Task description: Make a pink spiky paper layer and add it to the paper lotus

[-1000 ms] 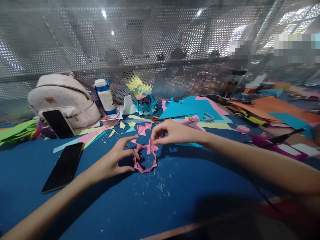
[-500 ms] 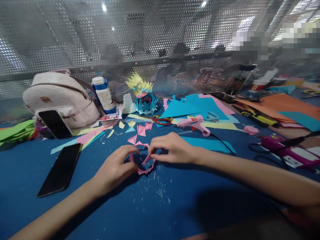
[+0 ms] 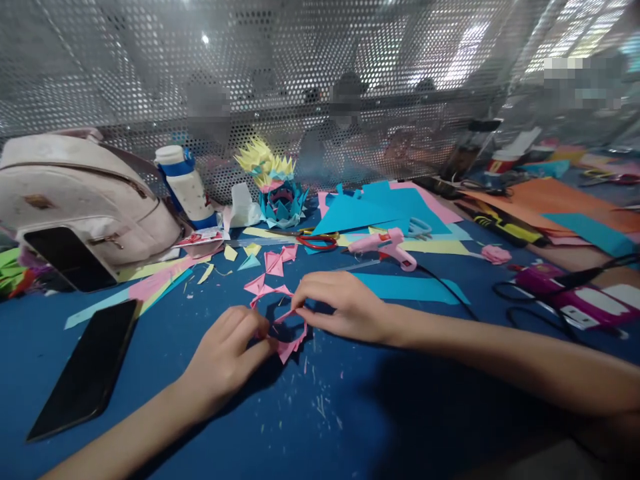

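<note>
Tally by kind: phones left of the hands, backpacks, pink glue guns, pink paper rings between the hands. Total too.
Phones: 2
Backpack: 1
Glue gun: 1
Ring: 1
Total: 5

So my pink paper ring (image 3: 291, 351) is a spiky little loop of folded bits, open in the middle, kinda wobbly rather than a neat circle. It's down at the blue tabletop (image 3: 280, 427), left edge pinched in my left hand (image 3: 225, 360), so part of it's hidden. The folded pink piece (image 3: 285, 316) in my right fingertips (image 3: 299, 303) is slim, slanting across the ring's opening. Can't tell if they're touching tbh.
</note>
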Available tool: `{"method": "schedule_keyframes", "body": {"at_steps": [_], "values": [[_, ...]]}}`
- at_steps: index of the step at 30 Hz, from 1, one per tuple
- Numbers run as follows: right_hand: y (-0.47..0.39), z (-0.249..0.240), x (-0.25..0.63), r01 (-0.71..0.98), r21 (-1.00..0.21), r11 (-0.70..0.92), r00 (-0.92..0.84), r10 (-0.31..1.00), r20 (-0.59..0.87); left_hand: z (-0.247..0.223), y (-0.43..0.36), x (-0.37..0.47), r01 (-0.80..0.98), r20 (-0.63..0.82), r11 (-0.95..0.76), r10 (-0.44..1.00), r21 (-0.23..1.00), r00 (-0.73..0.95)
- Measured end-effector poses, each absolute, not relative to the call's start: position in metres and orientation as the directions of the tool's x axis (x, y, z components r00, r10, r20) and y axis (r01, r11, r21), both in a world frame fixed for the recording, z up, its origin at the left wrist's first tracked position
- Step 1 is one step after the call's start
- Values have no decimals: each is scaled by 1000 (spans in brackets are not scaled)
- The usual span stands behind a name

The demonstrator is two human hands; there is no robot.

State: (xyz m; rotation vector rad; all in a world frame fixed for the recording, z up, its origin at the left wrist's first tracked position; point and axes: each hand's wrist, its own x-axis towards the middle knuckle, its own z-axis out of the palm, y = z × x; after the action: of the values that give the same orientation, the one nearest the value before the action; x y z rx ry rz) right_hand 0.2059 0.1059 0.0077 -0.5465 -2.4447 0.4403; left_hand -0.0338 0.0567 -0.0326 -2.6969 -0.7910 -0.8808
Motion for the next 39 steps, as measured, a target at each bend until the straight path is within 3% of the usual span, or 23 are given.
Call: {"method": "schedule_keyframes", "body": {"at_steps": [9, 14, 18, 26, 32, 39], "values": [[106, 17, 199, 266, -595, 759, -586, 617, 525, -28, 60, -37, 569, 536, -822, 482, 5, 693], [104, 16, 197, 262, -668, 696, -608, 657, 446, -25, 68, -40, 579, 484, -802, 569, 148, 664], [111, 8, 197, 297, -663, 687, -627, 664, 407, -21, 71, -42, 542, 455, -801, 594, 254, 664], [115, 1, 200, 365, -539, 759, -735, 590, 334, -17, 65, -38, 576, 463, -799, 582, 172, 669], [113, 4, 200, 369, -556, 745, -768, 581, 270, -20, 64, -39, 592, 398, -784, 611, 186, 684], [110, 10, 198, 402, -639, 655, -770, 620, 151, -24, 65, -39, 596, 396, -748, 662, 293, 636]]}}
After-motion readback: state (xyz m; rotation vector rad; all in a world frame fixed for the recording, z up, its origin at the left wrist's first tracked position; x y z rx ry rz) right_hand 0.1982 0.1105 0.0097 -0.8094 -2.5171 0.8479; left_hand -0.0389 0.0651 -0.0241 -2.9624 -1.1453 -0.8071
